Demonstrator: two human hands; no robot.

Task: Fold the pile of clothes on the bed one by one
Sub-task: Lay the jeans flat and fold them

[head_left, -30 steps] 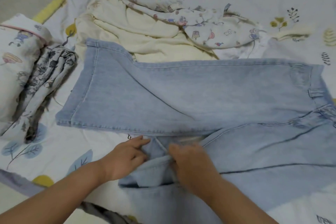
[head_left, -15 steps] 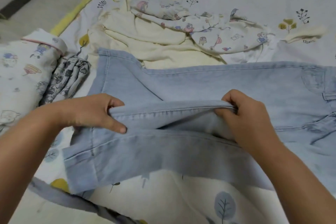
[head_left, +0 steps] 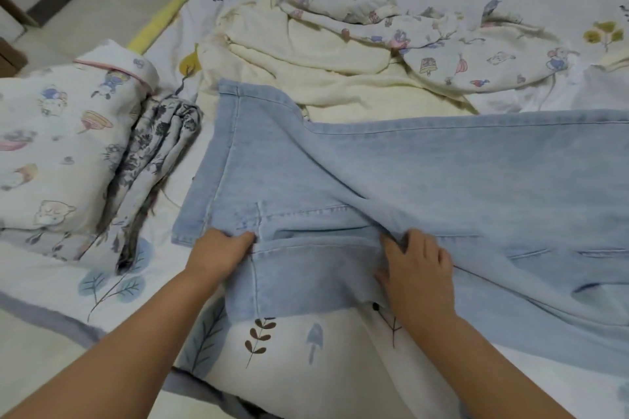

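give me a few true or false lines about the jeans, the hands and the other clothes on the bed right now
1. Both hands, the left hand and the right hand, are on the light blue denim jeans. True.
2. The jeans are rolled into a tight bundle. False: they lie spread across the leaf-printed bedsheet, one leg brought over the other.
3. A cream-coloured garment lies beyond the jeans, unfolded. True.
4. The dark floral folded cloth lies to the right of the jeans. False: it lies to their left, beside the white cartoon-print folded garment.
5. The right hand holds a hanger. False: its fingers hold only denim.
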